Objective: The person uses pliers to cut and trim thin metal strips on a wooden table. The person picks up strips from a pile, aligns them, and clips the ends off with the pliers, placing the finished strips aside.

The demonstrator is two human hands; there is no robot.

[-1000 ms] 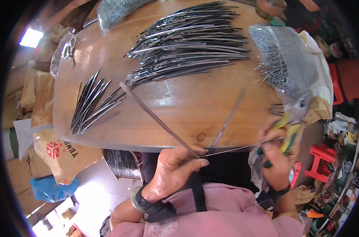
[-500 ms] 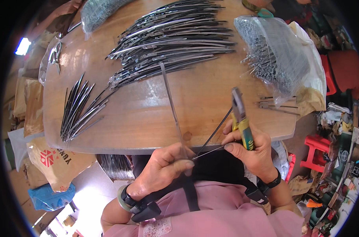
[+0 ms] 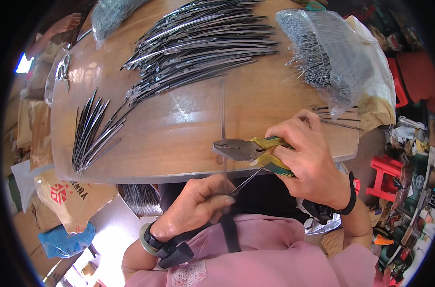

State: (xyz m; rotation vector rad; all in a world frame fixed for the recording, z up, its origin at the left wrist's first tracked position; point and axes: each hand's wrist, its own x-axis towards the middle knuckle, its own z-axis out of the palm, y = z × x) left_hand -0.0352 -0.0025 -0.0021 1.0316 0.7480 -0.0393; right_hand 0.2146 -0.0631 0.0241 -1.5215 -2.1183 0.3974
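Observation:
My left hand (image 3: 200, 198) is closed, thumb and fingers pinching a long, thin, flat metal strip (image 3: 222, 115) that stands out away from me, blurred over the tabletop. Out of the same pinch a thin dark rod (image 3: 247, 182) slants up toward my right hand. Combination pliers (image 3: 241, 149) with yellow and green handles are gripped by my right hand (image 3: 308, 155). Their jaws point left and overlap the strip in this view; whether they touch it I cannot tell. The rod's upper end is hidden near the pliers and right fingers.
A large pile of dark metal strips (image 3: 203, 45) covers the far table. A smaller bundle (image 3: 95, 131) lies at left, scissors (image 3: 64, 71) beyond it. At right, a clear bag of metal pins (image 3: 318, 57) stands above a few loose rods (image 3: 339, 119). A red stool (image 3: 387, 174) is beyond the table's right edge.
The pliers have swung from pointing away to pointing left, as my right hand rose and turned. The strip in my left hand has gone from leaning left to nearly straight ahead.

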